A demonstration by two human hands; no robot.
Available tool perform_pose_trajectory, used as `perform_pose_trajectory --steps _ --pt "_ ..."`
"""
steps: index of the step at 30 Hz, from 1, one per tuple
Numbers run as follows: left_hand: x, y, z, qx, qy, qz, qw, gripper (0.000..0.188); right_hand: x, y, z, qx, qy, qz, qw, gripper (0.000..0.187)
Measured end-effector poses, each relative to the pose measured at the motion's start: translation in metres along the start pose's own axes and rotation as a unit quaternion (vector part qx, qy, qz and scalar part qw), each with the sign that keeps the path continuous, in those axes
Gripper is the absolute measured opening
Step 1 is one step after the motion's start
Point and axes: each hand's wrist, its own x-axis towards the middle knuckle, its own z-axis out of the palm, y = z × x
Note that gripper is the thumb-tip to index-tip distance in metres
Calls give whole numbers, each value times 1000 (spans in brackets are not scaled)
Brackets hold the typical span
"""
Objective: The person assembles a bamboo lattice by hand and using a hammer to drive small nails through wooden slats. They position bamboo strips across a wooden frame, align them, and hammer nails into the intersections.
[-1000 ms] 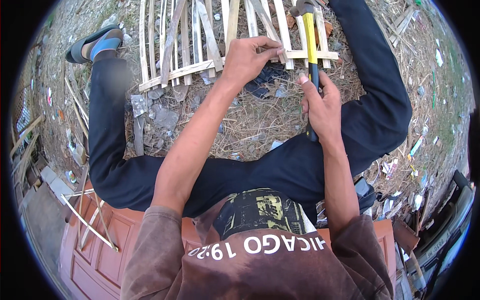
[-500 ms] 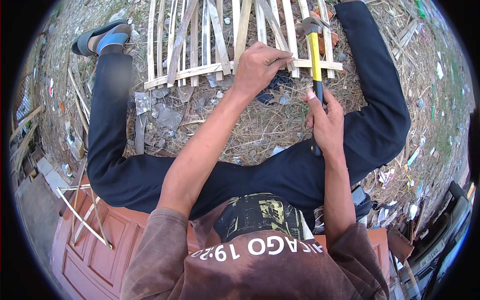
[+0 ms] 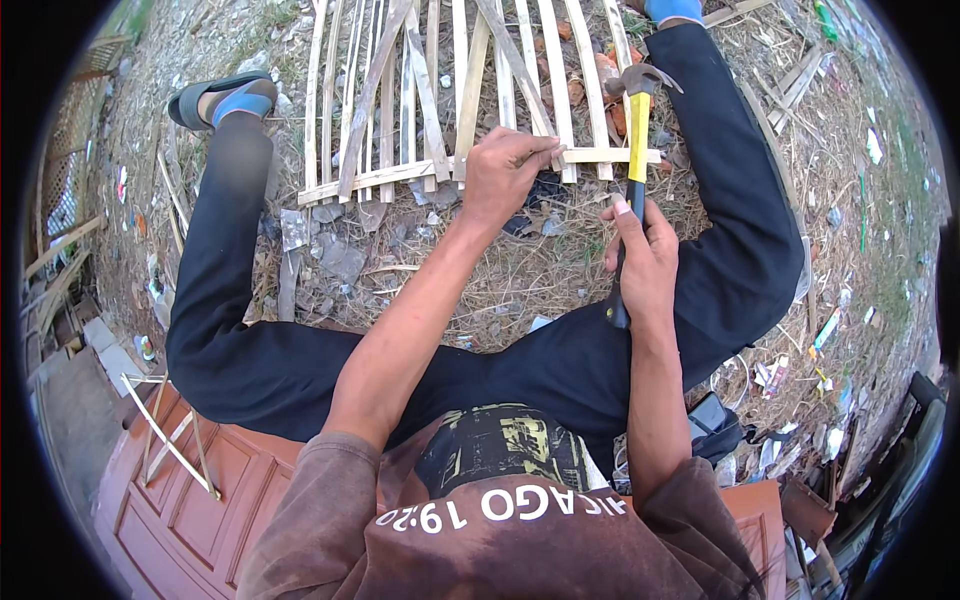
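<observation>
My left hand (image 3: 502,178) is closed in a pinch over the near crosspiece of a slatted wooden frame (image 3: 375,179). Whatever sits between its fingertips is too small to make out. Wrapped round the black grip of a claw hammer (image 3: 638,135) is my right hand (image 3: 645,260). The hammer's yellow shaft points away from me, its metal head above the frame's right end. Thin pale slats run away from the crosspiece, some lying slantwise across others.
My legs spread either side of the frame. Dry grass, litter and grey rubble (image 3: 340,258) cover the ground. A reddish-brown panelled wooden door (image 3: 215,500) lies beneath me, with a small stick frame (image 3: 170,440) on its left. Loose boards (image 3: 798,85) lie far right.
The whole scene sits slightly lower in the picture, and the frame and hands have shifted a little. Both hands keep their grip; the hammer stays near the frame's right end.
</observation>
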Motion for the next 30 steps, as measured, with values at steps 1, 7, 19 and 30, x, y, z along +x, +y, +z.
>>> perform_pose_trajectory --steps 1,7,19,30 --pt "-1 0 1 -4 4 7 1000 14 0 1 -1 4 -4 -3 1000 29" --pt "-2 10 12 -55 6 -69 996 13 0 0 -4 39 -2 -6 999 26" --pt "-2 7 25 50 58 11 997 18 -11 -12 -10 56 -9 -32 998 23" --pt "-2 9 23 13 69 11 997 16 -5 -5 -7 57 -9 -11 998 24"
